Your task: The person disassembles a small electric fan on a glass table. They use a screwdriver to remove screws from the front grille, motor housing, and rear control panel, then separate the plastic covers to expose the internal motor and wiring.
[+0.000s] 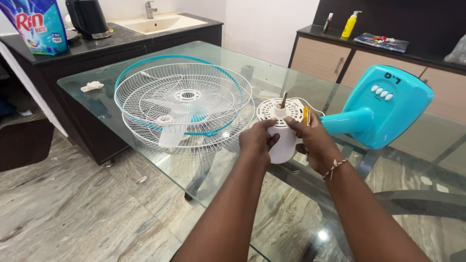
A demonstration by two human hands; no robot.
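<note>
A white fan motor housing (281, 127), shaft upward, is gripped at the glass table's (97, 90) edge by the left hand (258, 141) and right hand (314, 141). Disassembly seems underway; steady support appears needed. Wire guards (184, 104) lie nearby.

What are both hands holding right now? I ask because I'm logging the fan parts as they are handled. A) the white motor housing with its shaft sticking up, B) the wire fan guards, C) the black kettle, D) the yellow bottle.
A: the left hand and right hand both grip the white motor housing, while the wire guards lie untouched on the glass table.
</note>
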